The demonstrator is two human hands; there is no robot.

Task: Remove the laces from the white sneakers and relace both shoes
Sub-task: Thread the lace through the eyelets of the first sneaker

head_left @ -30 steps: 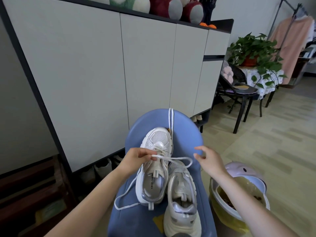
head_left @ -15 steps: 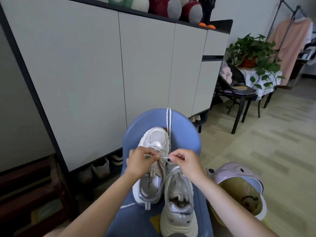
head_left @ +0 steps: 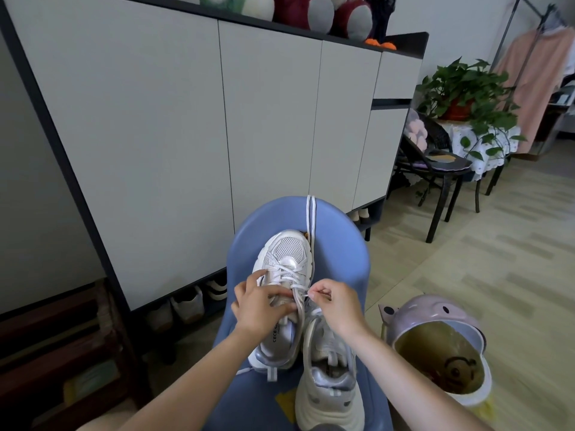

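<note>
- Head view: two white sneakers are seen side by side on a blue chair (head_left: 348, 244), toes pointing away from the wearer of the camera.
- The left sneaker (head_left: 284, 265) lies further up the seat; its lace (head_left: 291, 272) is crossed through the front eyelets, and a loose end is seen on the seat below its heel.
- The right sneaker (head_left: 326, 377) lies nearer the camera, touching the left one along its side; its heel is turned toward the lens and no lace can be made out in its eyelets.
- A second white lace (head_left: 311, 219) is draped doubled over the chair back, just beside the toe of the left sneaker.
- The left hand (head_left: 259, 306) is laid over the middle of the left sneaker, with the fingers curled round the upper and tongue area; whether a lace strand is held under them cannot be told.
- The right hand (head_left: 337, 301) is held just beside the left one, its thumb and forefinger pressed together on a strand of the lace at the right edge of the left sneaker.
- A pale cabinet (head_left: 186, 135) with a dark frame is seen behind the chair, with shoes stored in the gap under it.
- A lilac bin (head_left: 435, 312) with its lid open stands on the floor to the right of the chair.
- A potted plant (head_left: 466, 88) and a black chair (head_left: 441, 169) are seen well apart, at the far right.
</note>
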